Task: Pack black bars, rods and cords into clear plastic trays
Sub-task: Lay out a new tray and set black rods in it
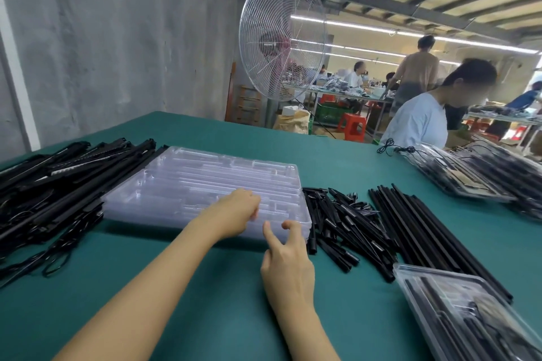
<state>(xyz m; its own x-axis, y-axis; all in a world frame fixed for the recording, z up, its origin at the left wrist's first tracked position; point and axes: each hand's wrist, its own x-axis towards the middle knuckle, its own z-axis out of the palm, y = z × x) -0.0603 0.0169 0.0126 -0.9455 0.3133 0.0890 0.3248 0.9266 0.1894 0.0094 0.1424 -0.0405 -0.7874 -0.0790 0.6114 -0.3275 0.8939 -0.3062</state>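
Left hand (234,211) loosely curled on tray stack (205,184), frame centre; right hand (286,255) open, empty. Advise separating top tray only.

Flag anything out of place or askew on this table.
Nothing looks damaged or spilled. One loose black cord lies alone on the green table near the far packed trays, apart from the sorted piles.
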